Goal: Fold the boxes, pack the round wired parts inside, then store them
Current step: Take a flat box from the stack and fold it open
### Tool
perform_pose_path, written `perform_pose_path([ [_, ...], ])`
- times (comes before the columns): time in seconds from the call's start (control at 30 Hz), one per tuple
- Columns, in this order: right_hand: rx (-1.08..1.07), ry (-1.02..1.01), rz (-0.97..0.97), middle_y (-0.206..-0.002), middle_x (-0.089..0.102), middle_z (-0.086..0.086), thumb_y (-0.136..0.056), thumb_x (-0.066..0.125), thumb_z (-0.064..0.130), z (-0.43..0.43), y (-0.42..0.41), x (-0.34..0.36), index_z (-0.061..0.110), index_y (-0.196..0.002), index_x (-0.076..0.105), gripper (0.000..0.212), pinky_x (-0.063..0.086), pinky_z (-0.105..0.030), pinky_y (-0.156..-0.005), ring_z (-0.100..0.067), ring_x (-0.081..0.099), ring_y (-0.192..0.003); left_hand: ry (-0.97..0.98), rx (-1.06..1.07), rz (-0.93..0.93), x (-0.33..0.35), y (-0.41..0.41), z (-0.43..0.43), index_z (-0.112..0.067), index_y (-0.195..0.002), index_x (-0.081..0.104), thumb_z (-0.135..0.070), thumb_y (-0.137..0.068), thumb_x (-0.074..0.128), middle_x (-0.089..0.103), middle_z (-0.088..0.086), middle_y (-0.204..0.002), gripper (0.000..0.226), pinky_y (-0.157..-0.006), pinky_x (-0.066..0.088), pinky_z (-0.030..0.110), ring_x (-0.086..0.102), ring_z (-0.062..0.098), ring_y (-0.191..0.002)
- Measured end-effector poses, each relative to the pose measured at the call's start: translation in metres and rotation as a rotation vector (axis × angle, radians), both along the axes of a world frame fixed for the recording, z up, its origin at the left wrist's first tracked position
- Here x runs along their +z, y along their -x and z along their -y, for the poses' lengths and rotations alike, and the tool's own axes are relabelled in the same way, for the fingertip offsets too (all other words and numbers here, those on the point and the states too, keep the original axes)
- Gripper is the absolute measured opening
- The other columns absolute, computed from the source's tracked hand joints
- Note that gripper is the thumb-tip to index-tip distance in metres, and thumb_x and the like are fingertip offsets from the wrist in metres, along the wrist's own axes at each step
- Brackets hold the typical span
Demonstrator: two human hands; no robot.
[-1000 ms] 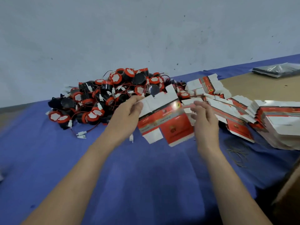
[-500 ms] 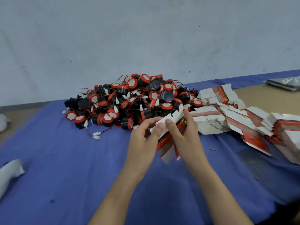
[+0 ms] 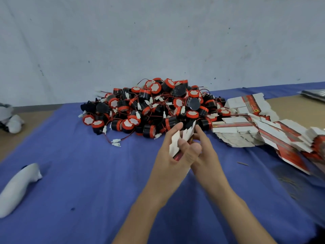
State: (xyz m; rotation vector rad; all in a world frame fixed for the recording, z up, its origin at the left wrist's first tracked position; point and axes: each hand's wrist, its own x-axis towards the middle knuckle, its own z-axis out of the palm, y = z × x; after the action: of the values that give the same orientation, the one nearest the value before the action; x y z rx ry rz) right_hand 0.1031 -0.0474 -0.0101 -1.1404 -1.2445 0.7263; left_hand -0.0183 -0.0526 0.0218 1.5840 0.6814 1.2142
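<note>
Both hands hold one red and white cardboard box (image 3: pixel 182 140) above the blue cloth, just in front of the parts pile. My left hand (image 3: pixel 173 158) grips its left side, thumb across the front. My right hand (image 3: pixel 204 153) pinches its right side, and the white flaps stick up between the fingers. Much of the box is hidden by the hands. A heap of round black and red wired parts (image 3: pixel 151 107) with white connectors lies behind. Fanned stacks of flat box blanks (image 3: pixel 255 127) spread to the right.
A blue cloth (image 3: pixel 84 182) covers the table. A white rounded object (image 3: pixel 19 187) lies at the left front. White cloth-like items (image 3: pixel 10 118) sit at the far left. A dark plastic bag (image 3: pixel 313 93) is at the far right, and loose rubber bands (image 3: pixel 288 182) lie near the blanks.
The flat blank held wide between the hands has been brought together into a narrow shape; both hands have closed in on it. The camera has tilted and the view has shifted.
</note>
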Motion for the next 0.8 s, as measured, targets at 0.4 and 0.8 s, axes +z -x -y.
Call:
perform_pose_path([
  [0.4, 0.042, -0.122, 0.242, -0.140, 0.046, 0.027, -0.093, 0.027, 0.081, 0.021, 0.012, -0.009, 0.035, -0.155, 0.036, 0.078, 0.037, -0.004, -0.097, 0.007, 0.047, -0.131, 0.022, 0.234, 0.117, -0.005, -0.001, -0.009, -0.056, -0.147, 0.021, -0.080, -0.075, 0.048, 0.055, -0.032, -0.127, 0.081, -0.082, 0.052, 0.011, 0.061, -0.005, -0.112],
  [0.8, -0.048, -0.048, 0.035, -0.143, 0.056, 0.012, -0.077, 0.053, 0.087, 0.013, -0.024, -0.001, 0.049, -0.152, 0.033, 0.087, 0.053, -0.050, -0.101, -0.013, 0.061, -0.124, 0.095, 0.251, 0.150, -0.010, -0.027, -0.019, -0.051, -0.148, 0.030, -0.089, -0.080, 0.030, 0.049, -0.017, -0.146, 0.078, -0.109, 0.044, 0.029, 0.049, 0.001, -0.132],
])
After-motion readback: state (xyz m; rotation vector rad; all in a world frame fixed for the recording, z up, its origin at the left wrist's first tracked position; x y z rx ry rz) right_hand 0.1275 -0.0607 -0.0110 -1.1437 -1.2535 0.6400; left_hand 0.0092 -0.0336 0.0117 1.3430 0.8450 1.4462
